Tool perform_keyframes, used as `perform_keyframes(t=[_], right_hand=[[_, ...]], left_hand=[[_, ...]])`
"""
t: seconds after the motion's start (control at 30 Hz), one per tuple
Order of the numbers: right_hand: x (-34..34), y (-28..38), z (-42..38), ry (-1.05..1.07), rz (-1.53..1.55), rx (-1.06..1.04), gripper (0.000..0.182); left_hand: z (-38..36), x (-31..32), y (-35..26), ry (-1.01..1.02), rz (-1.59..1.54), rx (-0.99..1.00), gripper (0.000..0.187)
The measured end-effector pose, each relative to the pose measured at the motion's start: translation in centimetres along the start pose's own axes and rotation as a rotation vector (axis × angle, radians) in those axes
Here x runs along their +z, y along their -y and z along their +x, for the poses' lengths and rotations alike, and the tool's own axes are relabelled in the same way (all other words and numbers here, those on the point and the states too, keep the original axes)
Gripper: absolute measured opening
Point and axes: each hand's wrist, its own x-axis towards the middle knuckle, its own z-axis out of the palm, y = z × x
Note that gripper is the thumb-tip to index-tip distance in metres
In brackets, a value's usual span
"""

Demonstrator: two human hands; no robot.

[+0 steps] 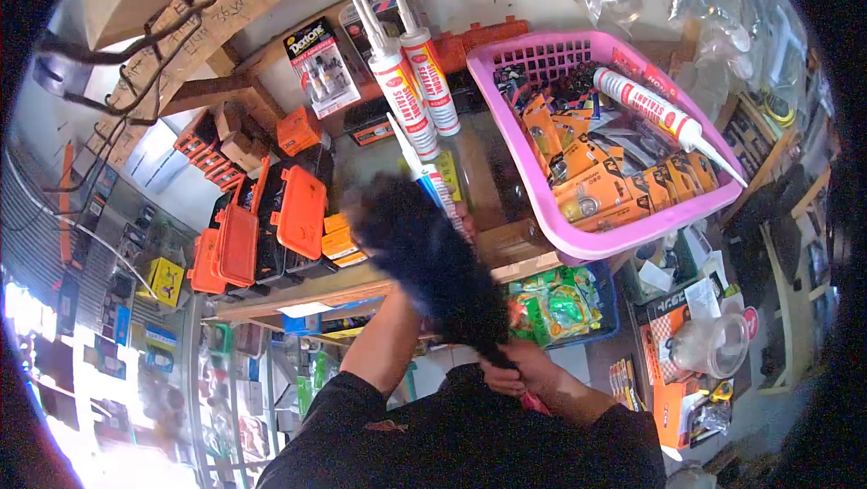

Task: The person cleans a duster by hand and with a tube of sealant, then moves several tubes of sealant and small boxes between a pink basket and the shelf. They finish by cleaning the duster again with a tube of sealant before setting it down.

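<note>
My right hand (pixel 522 369) is closed around the handle of a dark feather duster (pixel 433 263), low in the middle of the view. The duster's fluffy head is smeared by motion and points up and left. Behind it, my left hand (pixel 466 221) is mostly hidden; a few fingers show, wrapped around a blue-and-white sealant tube (pixel 437 187). That tube is tilted, its white nozzle up. Just beyond stand white-and-red silicone sealant tubes (pixel 397 96) on the shelf (pixel 492 241), close to the held tube.
A pink basket (pixel 596 241) of orange packets stands at right, another sealant tube (pixel 643 102) lying across it. Open orange-lidded cases (pixel 301 211) sit at left. A carded adhesive pack (pixel 321 66) leans at the back. Metal hooks (pixel 135 74) jut from upper left; plastic bags (pixel 704 1) hang upper right.
</note>
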Motion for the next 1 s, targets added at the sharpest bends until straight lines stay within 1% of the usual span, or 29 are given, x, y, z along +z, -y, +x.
perform_keyframes(t=[0.03,0.07,0.13,0.17,0.2,0.27,0.3,0.33,0.37,0.4,0.43,0.47,0.5,0.53,0.57,0.6,0.63,0.67,0.73,0.77,0.8,0.83,0.87,0.9,0.93,0.97,1.0], right_hand=[[1.4,0.8,-0.3,-0.074,-0.044,-0.019,0.036],[1.7,1.5,-0.6,-0.068,-0.043,-0.022,0.036],[1.6,2.3,-1.1,0.064,0.188,-0.191,0.032],[1.2,2.0,-0.9,0.112,0.298,-0.188,0.03],[1.0,1.4,-0.7,0.115,0.304,-0.192,0.03],[0.8,0.5,-0.4,-0.048,0.144,-0.032,0.031],[1.4,0.7,-0.5,-0.048,0.146,-0.042,0.031],[2.3,1.2,-0.8,-0.109,0.05,-0.032,0.03],[2.9,1.5,-0.9,-0.17,-0.047,-0.019,0.029],[2.3,1.6,-0.9,-0.168,-0.048,-0.018,0.029],[1.3,1.6,-0.8,-0.025,0.078,-0.101,0.028],[0.9,1.7,-0.8,0.118,0.205,-0.183,0.027],[1.0,1.6,-0.7,0.112,0.219,-0.162,0.025],[1.4,1.3,-0.6,0.113,0.219,-0.162,0.025],[1.9,1.0,-0.4,-0.022,0.1,-0.081,0.026],[2.5,0.8,-0.2,-0.157,-0.019,-0.002,0.027],[3.0,0.9,-0.1,-0.192,-0.072,-0.007,0.028],[2.8,1.1,-0.2,-0.192,-0.074,-0.008,0.028],[1.9,1.7,-0.6,-0.079,0.124,-0.142,0.028],[1.7,1.6,-0.6,-0.081,0.12,-0.14,0.028],[1.4,1.5,-0.6,-0.041,0.148,-0.132,0.028],[1.2,1.3,-0.6,-0.001,0.176,-0.126,0.027],[1.4,1.1,-0.7,-0.007,0.171,-0.129,0.027],[1.9,0.8,-0.6,-0.08,0.059,-0.093,0.026],[2.5,0.8,-0.4,-0.151,-0.053,-0.058,0.025],[3.4,1.3,-0.5,-0.244,-0.079,-0.081,0.029],[3.2,1.7,-0.5,-0.239,-0.086,-0.083,0.029]], left_hand=[[-0.1,-0.5,0.0,-0.046,0.052,0.029,0.046],[-0.2,-1.1,0.0,-0.093,0.104,0.059,0.045],[0.2,-0.2,-0.3,-0.677,0.113,0.233,0.052],[0.7,2.9,0.0,-0.577,0.052,0.208,0.053],[1.2,5.6,0.3,-0.476,-0.01,0.178,0.054],[-1.6,-6.2,-0.2,-0.325,0.009,0.152,0.054],[-0.9,-4.7,0.0,-0.321,0.01,0.143,0.054],[-0.5,-3.1,0.1,-0.356,0.01,0.146,0.053],[0.3,0.0,0.3,-0.393,0.01,0.152,0.052],[1.0,3.1,0.4,-0.433,0.009,0.164,0.051],[1.4,5.6,0.5,-0.473,0.009,0.177,0.051],[1.6,6.5,0.5,-0.514,0.01,0.19,0.05],[1.5,6.1,0.5,-0.584,0.008,0.216,0.045],[1.0,4.3,0.2,-0.585,0.009,0.216,0.045],[0.3,1.5,-0.1,-0.298,0.012,0.12,0.043],[0.3,1.5,-0.3,-0.01,0.014,0.024,0.042],[-0.4,1.7,0.1,-0.055,-0.001,0.037,0.043],[-0.8,1.2,0.2,-0.053,0.0,0.037,0.043],[-1.4,-0.5,0.1,-0.289,-0.233,0.168,0.046],[0.2,4.7,-0.1,-0.444,0.03,0.105,0.048],[1.4,7.8,0.4,-0.608,0.052,0.276,0.049],[0.4,5.8,0.4,-0.53,-0.009,0.186,0.046],[-0.9,2.0,0.2,-0.448,-0.069,0.096,0.043],[-1.0,-2.0,-0.1,-0.5,0.516,0.156,0.034],[-1.1,-2.1,-0.7,-0.22,0.209,-0.016,0.032],[-0.9,-1.8,-0.4,-0.246,0.187,0.012,0.033],[-0.7,-1.0,0.0,-0.274,0.166,0.042,0.035]])
